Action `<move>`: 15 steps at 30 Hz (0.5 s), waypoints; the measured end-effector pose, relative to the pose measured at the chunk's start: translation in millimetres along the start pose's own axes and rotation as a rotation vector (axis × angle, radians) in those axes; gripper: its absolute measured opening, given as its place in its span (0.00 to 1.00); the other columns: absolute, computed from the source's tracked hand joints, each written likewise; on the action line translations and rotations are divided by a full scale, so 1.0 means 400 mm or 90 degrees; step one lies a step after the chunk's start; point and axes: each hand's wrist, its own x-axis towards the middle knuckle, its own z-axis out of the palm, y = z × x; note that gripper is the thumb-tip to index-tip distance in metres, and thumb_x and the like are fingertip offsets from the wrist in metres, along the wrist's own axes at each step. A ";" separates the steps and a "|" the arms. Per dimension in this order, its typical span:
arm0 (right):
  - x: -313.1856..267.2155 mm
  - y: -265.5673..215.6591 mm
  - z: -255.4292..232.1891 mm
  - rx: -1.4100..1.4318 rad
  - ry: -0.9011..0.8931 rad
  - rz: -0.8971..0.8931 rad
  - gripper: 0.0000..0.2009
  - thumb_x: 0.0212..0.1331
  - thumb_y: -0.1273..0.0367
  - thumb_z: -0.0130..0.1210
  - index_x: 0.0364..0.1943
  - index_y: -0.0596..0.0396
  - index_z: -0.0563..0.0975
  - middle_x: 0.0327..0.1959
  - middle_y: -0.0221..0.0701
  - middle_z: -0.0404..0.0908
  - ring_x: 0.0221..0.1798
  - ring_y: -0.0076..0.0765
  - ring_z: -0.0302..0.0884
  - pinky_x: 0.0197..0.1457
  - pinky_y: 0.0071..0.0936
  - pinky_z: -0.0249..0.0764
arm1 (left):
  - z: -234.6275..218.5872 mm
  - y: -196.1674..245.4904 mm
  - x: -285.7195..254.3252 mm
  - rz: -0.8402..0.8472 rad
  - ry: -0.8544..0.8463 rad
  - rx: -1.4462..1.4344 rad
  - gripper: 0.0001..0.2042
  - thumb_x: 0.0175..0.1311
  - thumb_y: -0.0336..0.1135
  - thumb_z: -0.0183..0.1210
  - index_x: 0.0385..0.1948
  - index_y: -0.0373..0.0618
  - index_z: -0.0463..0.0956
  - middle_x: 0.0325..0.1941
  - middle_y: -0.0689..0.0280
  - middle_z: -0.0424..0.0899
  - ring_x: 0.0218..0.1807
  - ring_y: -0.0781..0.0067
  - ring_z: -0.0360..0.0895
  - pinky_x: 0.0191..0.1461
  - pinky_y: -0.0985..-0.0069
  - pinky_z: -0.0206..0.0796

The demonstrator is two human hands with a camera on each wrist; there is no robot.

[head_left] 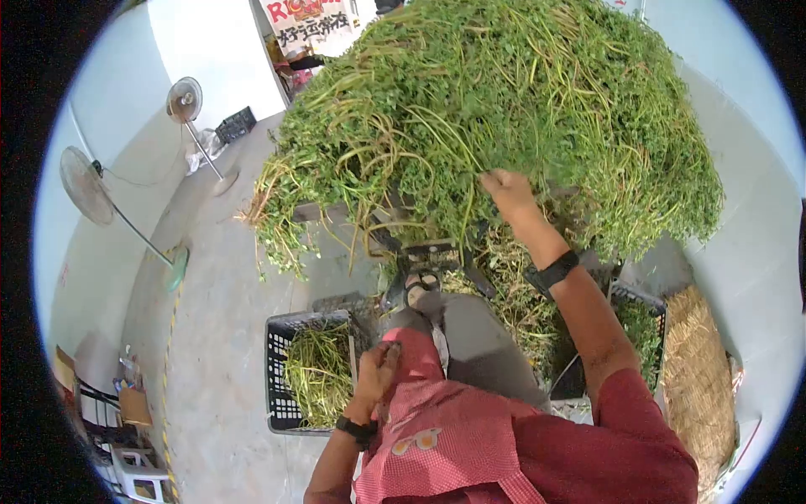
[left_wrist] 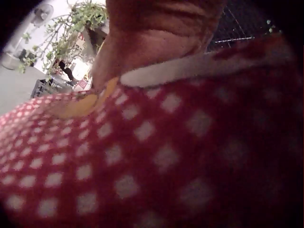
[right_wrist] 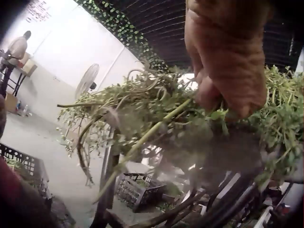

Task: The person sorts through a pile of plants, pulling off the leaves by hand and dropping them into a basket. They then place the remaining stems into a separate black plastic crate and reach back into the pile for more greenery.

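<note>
A big heap of leafy green stalks [head_left: 504, 101] covers the table in front of me. My right hand [head_left: 510, 195] is at its near edge, thumb and fingers curled and pinching a green stem. In the right wrist view that stem [right_wrist: 152, 130] slants down and left from below the fingers. Lower down, my left hand [head_left: 378, 370] rests on the red checked apron [head_left: 453, 428] over my lap, its fingers loosely bent. The left wrist view shows mostly the apron cloth and the underside of the wrist [left_wrist: 152, 47]; the left fingertips are hidden there.
Left of my legs stands a black crate [head_left: 275, 370] with cut stalks. Loose stalks [head_left: 520, 302] lie under the table, beside another crate [head_left: 646, 296] at the right. A woven straw mat [head_left: 697, 370] lies beyond. Two standing fans [head_left: 86, 186] are at left; another person [right_wrist: 18, 47] stands far off.
</note>
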 end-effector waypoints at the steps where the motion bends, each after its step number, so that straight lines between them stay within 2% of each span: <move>1: -0.022 0.034 0.009 -0.055 0.020 -0.054 0.19 0.58 0.58 0.51 0.28 0.65 0.73 0.15 0.32 0.65 0.21 0.31 0.60 0.28 0.38 0.59 | -0.003 0.005 0.005 -0.010 -0.008 0.002 0.11 0.63 0.35 0.50 0.35 0.35 0.76 0.24 0.63 0.77 0.28 0.80 0.68 0.33 0.78 0.63; 2: -0.036 0.062 0.011 -0.110 0.038 -0.112 0.19 0.58 0.58 0.51 0.26 0.66 0.72 0.17 0.35 0.68 0.22 0.35 0.62 0.29 0.38 0.60 | -0.010 0.017 0.021 0.023 -0.040 0.039 0.11 0.64 0.35 0.49 0.35 0.35 0.75 0.26 0.66 0.77 0.28 0.81 0.67 0.34 0.79 0.63; 3: -0.047 0.064 0.004 -0.166 -0.056 0.032 0.21 0.57 0.57 0.51 0.25 0.66 0.72 0.20 0.41 0.72 0.23 0.40 0.65 0.31 0.37 0.62 | -0.013 0.032 0.040 0.059 -0.068 0.074 0.10 0.65 0.34 0.48 0.35 0.36 0.74 0.28 0.70 0.76 0.29 0.82 0.67 0.34 0.81 0.63; 6: -0.056 0.050 0.038 -0.156 -0.032 0.013 0.22 0.54 0.55 0.54 0.25 0.67 0.73 0.19 0.43 0.71 0.22 0.40 0.64 0.30 0.38 0.63 | 0.016 0.093 0.068 0.030 -0.069 0.009 0.10 0.65 0.34 0.48 0.35 0.37 0.75 0.28 0.72 0.75 0.29 0.83 0.66 0.34 0.81 0.62; 7: -0.040 0.066 0.059 -0.065 -0.014 -0.037 0.23 0.51 0.55 0.57 0.23 0.67 0.71 0.16 0.42 0.68 0.20 0.35 0.60 0.27 0.39 0.60 | 0.030 0.098 0.068 0.033 -0.070 0.016 0.10 0.65 0.34 0.48 0.35 0.37 0.75 0.28 0.72 0.75 0.29 0.83 0.66 0.34 0.81 0.62; 9: -0.029 0.062 0.061 -0.069 0.007 -0.027 0.22 0.50 0.55 0.57 0.23 0.67 0.71 0.15 0.41 0.67 0.20 0.35 0.60 0.27 0.39 0.60 | 0.060 0.110 0.069 0.073 -0.062 -0.029 0.11 0.65 0.33 0.48 0.33 0.34 0.75 0.25 0.65 0.78 0.29 0.81 0.69 0.36 0.81 0.64; 10: -0.024 0.049 0.059 -0.081 0.023 -0.015 0.22 0.49 0.56 0.58 0.22 0.67 0.71 0.15 0.41 0.67 0.20 0.34 0.61 0.27 0.38 0.60 | 0.068 0.120 0.062 0.079 -0.060 -0.029 0.11 0.65 0.33 0.48 0.33 0.34 0.75 0.25 0.65 0.78 0.29 0.81 0.69 0.36 0.81 0.64; 12: -0.025 0.050 0.065 -0.067 0.084 -0.066 0.21 0.51 0.57 0.56 0.20 0.67 0.70 0.14 0.40 0.66 0.20 0.34 0.61 0.27 0.38 0.60 | 0.074 0.134 0.034 0.080 -0.096 0.048 0.10 0.65 0.33 0.48 0.34 0.35 0.75 0.27 0.63 0.79 0.30 0.78 0.73 0.39 0.80 0.65; 13: -0.030 0.045 0.049 -0.053 0.067 -0.025 0.21 0.53 0.58 0.54 0.20 0.67 0.70 0.13 0.40 0.65 0.19 0.35 0.61 0.27 0.38 0.59 | 0.075 0.122 0.031 0.084 -0.093 0.048 0.10 0.65 0.33 0.48 0.34 0.35 0.75 0.27 0.63 0.79 0.30 0.78 0.73 0.39 0.80 0.65; 15: -0.041 0.039 0.015 -0.044 -0.010 0.048 0.21 0.57 0.58 0.49 0.19 0.65 0.68 0.13 0.40 0.64 0.18 0.38 0.61 0.26 0.40 0.58 | 0.079 0.101 0.022 0.109 -0.116 0.068 0.11 0.65 0.35 0.49 0.38 0.35 0.73 0.30 0.69 0.75 0.33 0.81 0.65 0.40 0.81 0.61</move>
